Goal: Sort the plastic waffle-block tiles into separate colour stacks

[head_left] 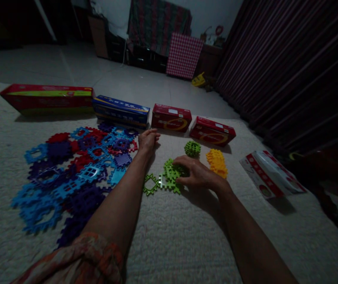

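My right hand (194, 172) curves its thumb and fingers around green notched plastic building tiles (170, 173), which lie in a small heap on the pale mat. A single green tile with an open centre (151, 184) lies at the left end of this group. Beyond my right hand sits a green stack of tiles (192, 148), and to its right stands a yellow stack of tiles (217, 162). My left hand (148, 141) is closed near the boxes, its fingers curled; whatever may be inside is hidden. Left of that arm spreads a pile of blue, purple and red tiles (80, 169).
A long red box (50, 100), a blue box (121, 111) and two red boxes (171, 118) (213, 131) line the mat's far side. At the right lies a white and red package (271, 173). Dark curtains (275, 59) hang beyond.
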Available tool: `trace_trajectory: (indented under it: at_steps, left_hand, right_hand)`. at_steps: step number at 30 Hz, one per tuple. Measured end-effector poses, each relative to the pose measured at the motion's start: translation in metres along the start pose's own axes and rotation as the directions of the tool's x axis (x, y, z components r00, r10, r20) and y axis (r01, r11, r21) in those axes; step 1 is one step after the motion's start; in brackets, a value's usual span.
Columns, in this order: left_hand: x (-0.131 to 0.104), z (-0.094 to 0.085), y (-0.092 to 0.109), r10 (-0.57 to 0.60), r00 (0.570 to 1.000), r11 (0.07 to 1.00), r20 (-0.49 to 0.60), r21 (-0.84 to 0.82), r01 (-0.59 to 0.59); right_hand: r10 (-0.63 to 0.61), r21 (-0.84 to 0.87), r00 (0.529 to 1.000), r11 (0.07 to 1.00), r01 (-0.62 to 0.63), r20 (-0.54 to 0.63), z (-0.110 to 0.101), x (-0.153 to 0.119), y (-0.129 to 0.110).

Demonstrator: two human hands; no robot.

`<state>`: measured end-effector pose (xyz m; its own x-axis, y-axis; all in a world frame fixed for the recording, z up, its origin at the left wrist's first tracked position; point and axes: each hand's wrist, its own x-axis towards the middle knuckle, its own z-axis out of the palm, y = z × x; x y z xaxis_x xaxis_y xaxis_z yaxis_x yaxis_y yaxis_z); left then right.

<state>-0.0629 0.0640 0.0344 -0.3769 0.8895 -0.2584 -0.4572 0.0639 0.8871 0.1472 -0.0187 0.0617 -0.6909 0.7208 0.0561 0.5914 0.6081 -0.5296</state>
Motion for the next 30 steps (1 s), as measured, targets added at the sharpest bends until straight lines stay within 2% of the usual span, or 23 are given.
trace_trajectory:
  at_steps: [7, 16, 21, 24, 26, 30]
  left_hand:
    - [0.001, 0.0, -0.002, 0.003, 1.0, 1.0, 0.011, 0.006, -0.003]
    - [0.0, -0.001, 0.001, -0.014, 1.0, 1.0, 0.008, 0.004, 0.014]
    - [-0.001, 0.0, 0.002, -0.024, 1.0, 1.0, 0.005, -0.012, 0.024]
    - [-0.001, 0.001, 0.001, -0.024, 1.0, 1.0, 0.0, -0.005, 0.024]
    - [0.0, 0.001, -0.001, -0.016, 1.0, 1.0, -0.001, 0.008, 0.016]
    - [0.003, 0.0, -0.003, 0.006, 1.0, 1.0, 0.001, 0.03, -0.006]
  right_hand:
    - [-0.006, -0.023, 1.0, 1.0, 0.006, -0.015, 0.007, -0.001, 0.007]
    - [0.026, -0.038, 0.997, 0.999, -0.029, -0.068, 0.015, 0.002, -0.008]
    - [0.027, 0.065, 0.995, 0.998, -0.021, -0.097, 0.004, 0.002, -0.013]
    - [0.088, 0.085, 0.986, 0.993, -0.076, -0.145, -0.011, -0.002, -0.012]
    - [0.154, 0.04, 0.976, 0.988, -0.149, -0.153, -0.02, -0.004, -0.008]
    - [0.282, -0.054, 0.943, 0.954, -0.295, -0.174, -0.023, -0.004, 0.002]
